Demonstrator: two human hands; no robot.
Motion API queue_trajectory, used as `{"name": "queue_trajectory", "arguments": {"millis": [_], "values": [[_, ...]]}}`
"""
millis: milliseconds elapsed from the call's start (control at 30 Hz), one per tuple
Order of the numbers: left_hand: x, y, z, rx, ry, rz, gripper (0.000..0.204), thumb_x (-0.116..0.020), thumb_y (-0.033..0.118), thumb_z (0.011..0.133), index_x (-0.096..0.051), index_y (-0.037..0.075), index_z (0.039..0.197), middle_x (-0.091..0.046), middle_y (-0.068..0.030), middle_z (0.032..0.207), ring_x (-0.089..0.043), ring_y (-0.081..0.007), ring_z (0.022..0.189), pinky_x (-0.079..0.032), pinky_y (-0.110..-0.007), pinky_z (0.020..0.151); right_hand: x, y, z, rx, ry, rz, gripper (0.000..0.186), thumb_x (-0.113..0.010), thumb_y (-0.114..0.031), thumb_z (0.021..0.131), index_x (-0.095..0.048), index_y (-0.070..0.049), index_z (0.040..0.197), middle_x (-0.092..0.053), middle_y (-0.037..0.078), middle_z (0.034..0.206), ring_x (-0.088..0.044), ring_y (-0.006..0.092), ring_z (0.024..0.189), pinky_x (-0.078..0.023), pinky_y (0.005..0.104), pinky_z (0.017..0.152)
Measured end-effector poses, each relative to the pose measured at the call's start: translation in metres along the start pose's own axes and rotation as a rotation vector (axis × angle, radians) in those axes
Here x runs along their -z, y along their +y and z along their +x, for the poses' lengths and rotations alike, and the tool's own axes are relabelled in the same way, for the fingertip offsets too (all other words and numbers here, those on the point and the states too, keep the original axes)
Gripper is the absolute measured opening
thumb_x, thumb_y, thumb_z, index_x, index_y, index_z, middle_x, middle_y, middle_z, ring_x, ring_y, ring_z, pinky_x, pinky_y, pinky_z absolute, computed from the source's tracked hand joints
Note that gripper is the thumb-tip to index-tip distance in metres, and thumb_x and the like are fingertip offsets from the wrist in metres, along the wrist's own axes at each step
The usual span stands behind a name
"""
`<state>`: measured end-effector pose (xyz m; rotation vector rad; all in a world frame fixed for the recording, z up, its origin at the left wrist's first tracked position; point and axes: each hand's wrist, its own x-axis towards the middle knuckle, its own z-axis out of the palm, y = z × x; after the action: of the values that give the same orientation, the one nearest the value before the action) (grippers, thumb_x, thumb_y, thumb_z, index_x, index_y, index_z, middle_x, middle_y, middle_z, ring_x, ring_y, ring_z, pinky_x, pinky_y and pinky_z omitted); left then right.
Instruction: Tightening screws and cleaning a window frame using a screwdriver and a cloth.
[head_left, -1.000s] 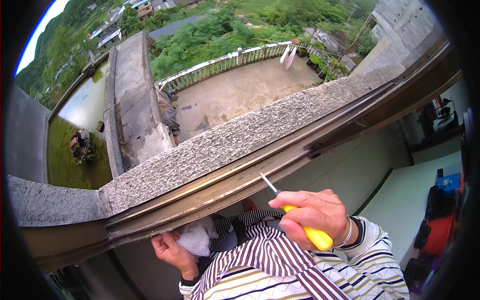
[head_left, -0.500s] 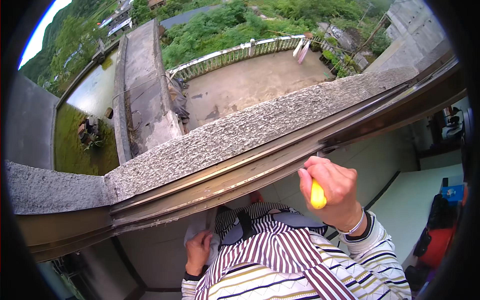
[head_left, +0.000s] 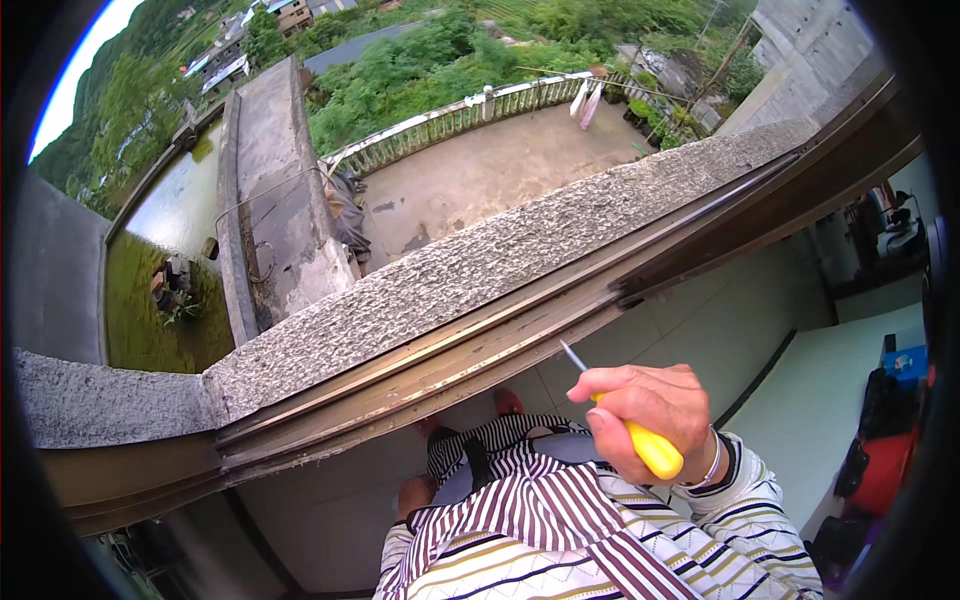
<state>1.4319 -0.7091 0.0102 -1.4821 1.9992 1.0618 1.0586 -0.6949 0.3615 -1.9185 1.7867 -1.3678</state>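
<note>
My right hand (head_left: 650, 405) grips a yellow-handled screwdriver (head_left: 655, 450), its thin metal tip pointing up and left toward the inner lip of the brown metal window track (head_left: 420, 395), with a small gap between them. My left hand (head_left: 415, 492) is low beside my striped apron (head_left: 560, 480), mostly hidden; its fingers and anything in them cannot be made out. A dark frame section (head_left: 720, 245) covers the track's right part. Dirt and scraped patches line the track.
A rough concrete ledge (head_left: 470, 270) runs outside the track, above a balcony (head_left: 500, 160) with railing and hanging cloths, beside a green water pool (head_left: 150, 320). Indoors, a pale surface (head_left: 820, 370) at right carries red and black items (head_left: 885, 450). My feet (head_left: 505, 400) show below.
My right hand has swung toward the track and come back down with the screwdriver. My left hand has dropped behind the apron, and the white cloth beside it is out of sight.
</note>
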Motion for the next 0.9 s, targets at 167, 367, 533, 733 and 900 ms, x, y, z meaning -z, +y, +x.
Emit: {"name": "queue_trajectory", "arguments": {"millis": [167,367,533,733,900], "values": [[-0.028,-0.023,0.017,-0.044,0.025,0.079,0.024,-0.052,0.023,0.081,-0.069,0.007,0.086,-0.064,-0.0219,0.089,-0.062,-0.0394,0.085,-0.049,-0.049,0.075,0.026,0.015,-0.014,-0.171,0.141,-0.128,0.006,-0.056,0.005,0.075,-0.055,0.000,0.071,-0.065,0.013,0.077,-0.054,0.0142,0.050,-0.044,0.0251,0.049],[-0.011,0.018,0.014,0.105,0.038,0.113,0.024,-0.052,0.022,0.081,-0.068,0.004,0.084,-0.064,-0.0223,0.087,-0.061,-0.0406,0.084,-0.048,-0.049,0.073,0.034,0.034,-0.014,-0.458,0.258,0.120,0.016,-0.050,-0.006,0.085,-0.063,0.003,0.079,-0.067,0.006,0.081,-0.049,0.0053,0.054,-0.040,0.0203,0.048],[-0.020,0.006,0.011,-0.068,0.069,0.007,0.024,-0.051,0.023,0.081,-0.068,0.005,0.084,-0.064,-0.0221,0.087,-0.060,-0.0411,0.084,-0.047,-0.050,0.073,0.037,0.045,-0.029,-0.502,0.331,0.328,0.020,-0.047,-0.011,0.086,-0.060,0.000,0.076,-0.067,0.010,0.085,-0.047,0.0055,0.053,-0.037,0.0187,0.047],[-0.016,0.019,0.005,-0.019,0.057,0.008,0.024,-0.051,0.024,0.082,-0.067,0.007,0.087,-0.064,-0.0218,0.087,-0.060,-0.0414,0.084,-0.047,-0.050,0.075,-0.009,0.027,-0.048,-0.428,0.378,0.423,0.017,-0.059,-0.014,0.089,-0.052,-0.001,0.083,-0.065,0.019,0.098,-0.051,0.0064,0.058,-0.044,0.0204,0.053],[-0.015,0.025,0.009,0.130,-0.091,0.060,0.030,-0.058,0.027,0.076,-0.069,0.012,0.099,-0.063,-0.0191,0.104,-0.059,-0.0369,0.101,-0.046,-0.041,0.086,-0.032,0.020,-0.058,-0.317,0.116,0.670,0.037,-0.074,-0.012,0.078,-0.046,-0.001,0.099,-0.057,0.026,0.113,-0.064,0.0153,0.087,-0.054,0.0232,0.063]]}}
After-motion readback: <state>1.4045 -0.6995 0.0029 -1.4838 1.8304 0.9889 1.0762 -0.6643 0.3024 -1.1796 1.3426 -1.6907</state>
